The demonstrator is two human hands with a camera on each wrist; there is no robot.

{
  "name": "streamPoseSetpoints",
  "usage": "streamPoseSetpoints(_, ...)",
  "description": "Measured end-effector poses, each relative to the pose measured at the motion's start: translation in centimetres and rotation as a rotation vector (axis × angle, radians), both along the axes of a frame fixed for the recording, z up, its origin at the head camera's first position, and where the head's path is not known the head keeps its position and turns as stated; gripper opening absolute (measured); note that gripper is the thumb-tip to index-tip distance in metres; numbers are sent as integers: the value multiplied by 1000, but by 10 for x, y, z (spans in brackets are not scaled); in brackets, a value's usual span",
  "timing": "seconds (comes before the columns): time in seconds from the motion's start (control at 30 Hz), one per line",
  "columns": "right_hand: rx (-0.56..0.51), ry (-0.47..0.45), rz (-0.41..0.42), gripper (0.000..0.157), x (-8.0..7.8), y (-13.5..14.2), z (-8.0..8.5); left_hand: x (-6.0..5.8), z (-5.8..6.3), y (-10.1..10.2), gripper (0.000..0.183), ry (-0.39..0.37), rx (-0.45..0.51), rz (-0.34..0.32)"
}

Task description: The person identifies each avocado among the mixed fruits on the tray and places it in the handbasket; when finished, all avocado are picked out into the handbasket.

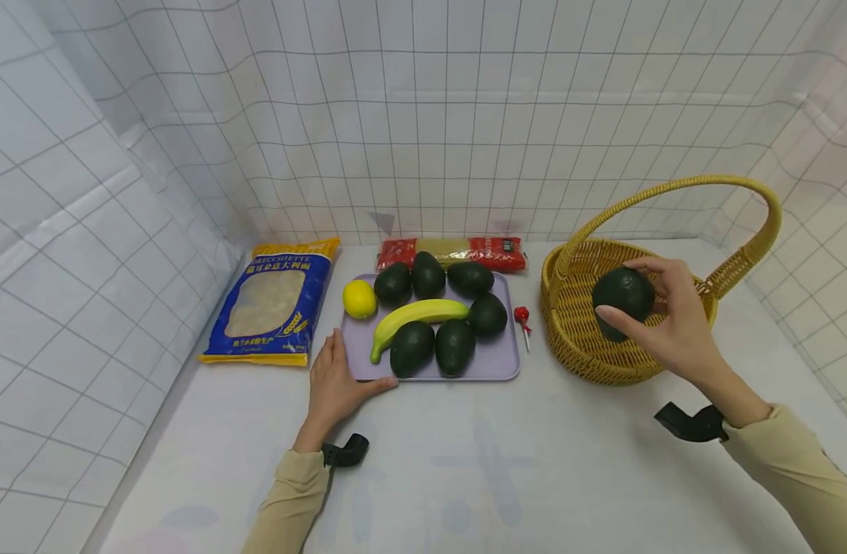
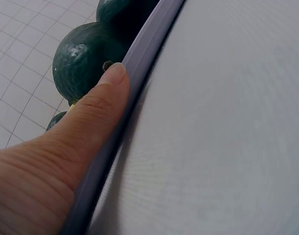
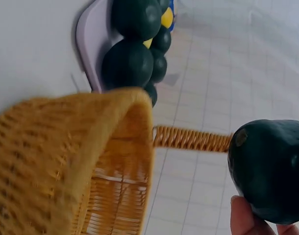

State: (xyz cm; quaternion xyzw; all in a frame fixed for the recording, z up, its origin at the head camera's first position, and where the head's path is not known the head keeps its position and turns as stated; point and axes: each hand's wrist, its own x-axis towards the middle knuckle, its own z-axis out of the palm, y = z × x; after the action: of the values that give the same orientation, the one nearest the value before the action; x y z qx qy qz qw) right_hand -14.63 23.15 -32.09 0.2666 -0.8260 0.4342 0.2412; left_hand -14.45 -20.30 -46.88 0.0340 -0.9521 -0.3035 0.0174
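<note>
My right hand holds a dark green avocado between thumb and fingers over the wicker basket. Just beneath it, another dark rounded shape shows; I cannot tell whether it is a second avocado. In the right wrist view the held avocado appears beside the basket's rim. My left hand rests at the near left corner of the lilac tray, thumb along the front rim and fingers along the left side. On the tray lie several avocados, a yellow banana and a lemon.
A blue and yellow pasta bag lies left of the tray, and a red packet lies behind it. Between tray and basket is a red lollipop. The basket's tall handle arches above it. Grid-patterned sheets stand behind and at the sides.
</note>
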Motion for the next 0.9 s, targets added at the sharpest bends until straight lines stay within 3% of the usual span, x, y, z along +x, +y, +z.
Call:
streamPoseSetpoints(0.1,15,-98,9,63,-18,18,-7,0,1,0,134,8,3,1)
streamPoseSetpoints(0.2,44,-261,1,62,-36,35,-10,0,1,0,134,11,3,0)
streamPoseSetpoints(0.33,113,-464,-2,55,-54,46,-5,1,1,0,134,4,4,-2)
streamPoseSetpoints(0.43,179,-545,21,54,-66,48,-2,1,1,0,133,5,2,0)
streamPoseSetpoints(0.67,267,-627,68,57,-95,45,-12,1,1,1,134,10,0,-2)
streamPoseSetpoints(0.9,352,-580,97,61,-118,43,-28,1,0,1,134,9,-7,1)
